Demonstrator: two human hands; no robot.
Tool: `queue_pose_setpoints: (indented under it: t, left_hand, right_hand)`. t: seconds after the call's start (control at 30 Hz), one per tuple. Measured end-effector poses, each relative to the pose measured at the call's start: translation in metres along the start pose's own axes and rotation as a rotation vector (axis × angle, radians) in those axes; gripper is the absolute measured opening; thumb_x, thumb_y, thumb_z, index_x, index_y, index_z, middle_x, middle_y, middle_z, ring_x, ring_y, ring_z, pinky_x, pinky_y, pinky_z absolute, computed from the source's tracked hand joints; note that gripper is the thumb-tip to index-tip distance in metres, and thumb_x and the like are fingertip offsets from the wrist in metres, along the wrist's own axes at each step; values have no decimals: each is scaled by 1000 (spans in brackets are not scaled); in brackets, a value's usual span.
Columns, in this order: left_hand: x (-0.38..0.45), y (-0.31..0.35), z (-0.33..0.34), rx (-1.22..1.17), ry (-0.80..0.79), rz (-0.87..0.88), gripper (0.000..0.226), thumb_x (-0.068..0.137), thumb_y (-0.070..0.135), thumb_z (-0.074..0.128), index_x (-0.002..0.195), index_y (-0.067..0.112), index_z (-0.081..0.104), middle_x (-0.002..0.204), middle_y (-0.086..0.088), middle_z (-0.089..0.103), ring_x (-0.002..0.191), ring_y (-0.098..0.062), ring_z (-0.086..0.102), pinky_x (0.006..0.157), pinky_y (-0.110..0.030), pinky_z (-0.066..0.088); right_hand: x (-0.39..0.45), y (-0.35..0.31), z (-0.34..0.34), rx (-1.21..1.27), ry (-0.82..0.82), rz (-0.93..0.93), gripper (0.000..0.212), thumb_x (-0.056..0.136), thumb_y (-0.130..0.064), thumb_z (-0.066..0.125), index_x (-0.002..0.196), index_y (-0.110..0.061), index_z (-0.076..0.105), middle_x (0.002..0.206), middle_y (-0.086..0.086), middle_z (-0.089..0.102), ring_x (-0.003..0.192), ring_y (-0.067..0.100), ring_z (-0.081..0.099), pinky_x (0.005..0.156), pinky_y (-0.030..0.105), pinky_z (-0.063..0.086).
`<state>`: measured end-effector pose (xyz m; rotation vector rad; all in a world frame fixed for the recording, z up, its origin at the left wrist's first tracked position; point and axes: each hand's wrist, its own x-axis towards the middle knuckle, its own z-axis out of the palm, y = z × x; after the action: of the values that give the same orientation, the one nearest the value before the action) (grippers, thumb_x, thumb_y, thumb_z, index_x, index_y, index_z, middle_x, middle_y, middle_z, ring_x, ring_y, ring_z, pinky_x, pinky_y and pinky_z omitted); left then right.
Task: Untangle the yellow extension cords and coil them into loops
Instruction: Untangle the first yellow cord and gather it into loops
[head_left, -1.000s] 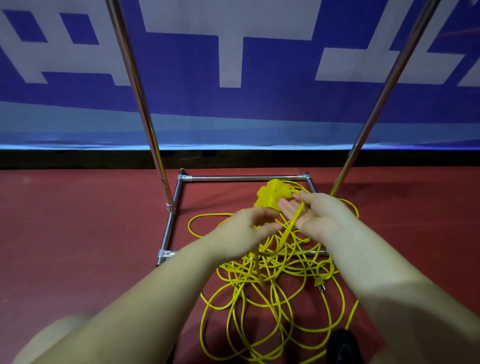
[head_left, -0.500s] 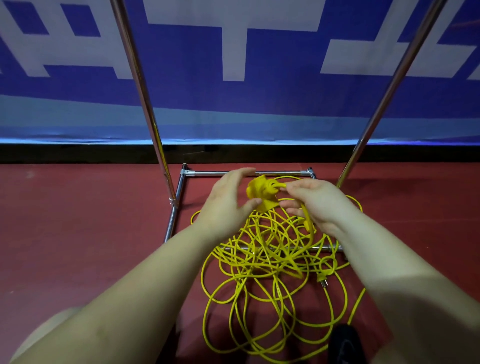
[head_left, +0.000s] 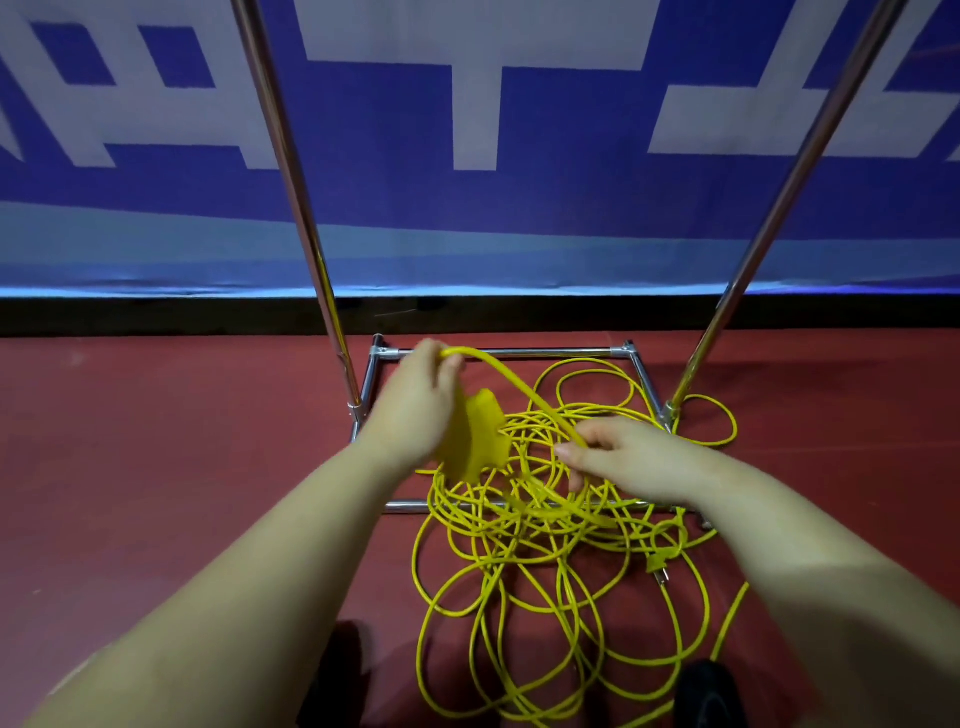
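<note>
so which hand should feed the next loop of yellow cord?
Probably right hand: it pinches the cord span running toward the tangled yellow cord pile. Left hand is occupied holding the yellow socket block.

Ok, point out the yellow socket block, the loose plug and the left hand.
yellow socket block (head_left: 480, 439), head view, middle of its body.
loose plug (head_left: 657, 565), head view, its yellow body.
left hand (head_left: 415, 405), head view, back of hand.

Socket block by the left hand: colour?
Yellow, like the cords; socket block shows in the head view.
</note>
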<state>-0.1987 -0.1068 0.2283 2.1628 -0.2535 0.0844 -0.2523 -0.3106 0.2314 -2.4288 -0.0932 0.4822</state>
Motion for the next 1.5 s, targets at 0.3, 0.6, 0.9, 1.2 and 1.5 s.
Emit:
queue_pose_setpoints:
  t: [0.3, 0.6, 0.9, 1.2, 1.5]
  left_hand:
    - [6, -16, -22, -115, 75, -204, 24, 99, 31, 41, 82, 15, 46, 69, -2, 52, 71, -26, 52, 68, -37, 45]
    - [-15, 10, -13, -432, -387, -186, 38, 98, 35, 38, 71, 11, 48, 45, -1, 45, 43, -16, 51, 64, -35, 40]
    - [-18, 8, 22, -306, -457, -127, 29, 98, 29, 43, 75, 20, 56, 43, 11, 37, 45, -9, 31, 47, -23, 28]
    - [11, -29, -16, -156, -43, -302, 35, 100, 28, 41, 69, 15, 52, 54, -1, 36, 49, -19, 33, 51, -25, 29]
    - [2, -19, -28, -151, -208, -169, 28, 99, 28, 43, 79, 17, 61, 58, 3, 40, 53, -16, 34, 53, -27, 30]
  right_hand:
    - [5, 22, -7, 12, 229, 3, 23, 92, -24, 56, 70, -18, 52, 57, -2, 51, 47, 10, 41, 50, 26, 33]
    - [-5, 18, -26, 24, 492, -73, 15, 89, -30, 59, 90, -19, 69, 74, 7, 66, 67, 21, 57, 65, 28, 43]
    - [-8, -9, -5, -122, 313, -224, 19, 90, -39, 53, 100, -32, 67, 76, -13, 63, 75, 6, 57, 72, 28, 45]
    - [-2, 32, -32, -10, 408, -49, 27, 85, -42, 59, 67, -24, 67, 55, -5, 55, 55, 7, 48, 59, 29, 37]
    - [3, 43, -20, -161, 182, 143, 19, 84, -40, 63, 91, -23, 66, 88, 3, 69, 85, 20, 64, 75, 31, 47]
